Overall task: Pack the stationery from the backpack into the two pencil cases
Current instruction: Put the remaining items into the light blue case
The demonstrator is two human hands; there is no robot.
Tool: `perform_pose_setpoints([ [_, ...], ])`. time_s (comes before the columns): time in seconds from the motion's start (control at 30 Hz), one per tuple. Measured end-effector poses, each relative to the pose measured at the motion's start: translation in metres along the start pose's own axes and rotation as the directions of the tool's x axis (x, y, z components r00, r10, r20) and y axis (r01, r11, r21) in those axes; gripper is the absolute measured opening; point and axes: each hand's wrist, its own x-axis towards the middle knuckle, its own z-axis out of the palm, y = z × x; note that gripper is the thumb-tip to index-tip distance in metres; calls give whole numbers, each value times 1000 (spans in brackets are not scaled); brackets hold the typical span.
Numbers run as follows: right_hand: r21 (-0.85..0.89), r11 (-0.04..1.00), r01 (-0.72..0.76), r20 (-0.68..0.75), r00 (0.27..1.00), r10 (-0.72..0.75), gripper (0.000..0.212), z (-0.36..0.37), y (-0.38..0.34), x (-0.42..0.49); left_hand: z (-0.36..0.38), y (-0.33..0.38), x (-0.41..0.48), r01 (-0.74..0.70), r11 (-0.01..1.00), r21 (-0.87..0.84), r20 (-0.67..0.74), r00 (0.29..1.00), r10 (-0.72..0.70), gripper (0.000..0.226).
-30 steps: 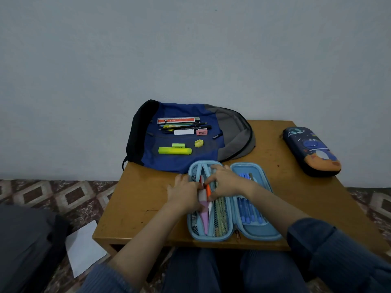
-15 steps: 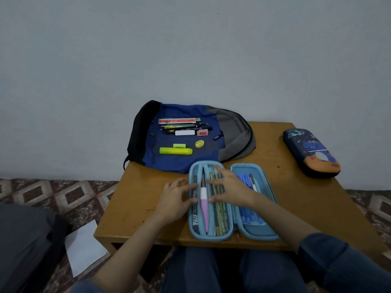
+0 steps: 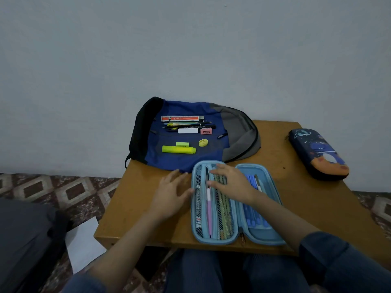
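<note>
A light blue pencil case (image 3: 262, 235) lies open on the wooden table (image 3: 317, 208), with a pink pen (image 3: 209, 210) and pencils in its left half and blue pens (image 3: 252, 216) in its right half. My right hand (image 3: 232, 182) hovers flat over the case's top, fingers spread, holding nothing. My left hand (image 3: 171, 193) rests open on the table just left of the case. Behind lies a blue backpack (image 3: 190, 159) carrying a ruler (image 3: 179, 118), pencils, a white eraser (image 3: 187, 130), a pink eraser (image 3: 205, 131), a yellow highlighter (image 3: 178, 149) and a yellow sharpener (image 3: 203, 142). A dark blue pencil case (image 3: 317, 153) sits shut at the right.
The table stands against a pale wall. A white sheet of paper (image 3: 84, 244) and a dark bag (image 3: 23, 240) lie on the patterned floor to the left. My knees are under the table's near edge.
Both hands have let go of the pen in the case's left half and lifted off it. My left hand moved left onto the table; my right hand opened and rose slightly.
</note>
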Motion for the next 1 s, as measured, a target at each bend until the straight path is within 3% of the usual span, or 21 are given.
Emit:
perform_pose_setpoints([
  [0.1,-6,1000,0,-75,997,-1,44,-4,-5,17,-10,-21,16,36,990,136,-63,998,-28,67],
  [0.23,-11,1000,-9,-118,993,8,36,-6,-7,48,-15,-49,31,84,952,293,54,993,-104,67],
  [0.4,-81,996,-28,-153,988,15,33,-7,-14,81,-1,-61,24,53,953,298,35,997,-67,66],
  [0.57,-75,997,-15,-142,990,4,30,4,-24,112,6,-65,23,56,953,298,-59,997,-40,91],
  [0.73,-244,969,44,-6,999,-47,31,17,-37,136,6,-66,23,60,957,284,-79,996,-39,89],
  [0.83,-289,955,69,60,997,-54,43,27,-41,145,6,-65,23,66,960,272,-81,996,-46,84],
  [1.0,-266,962,63,21,998,-59,44,32,-42,151,6,-66,23,70,960,269,-84,995,-49,68],
])
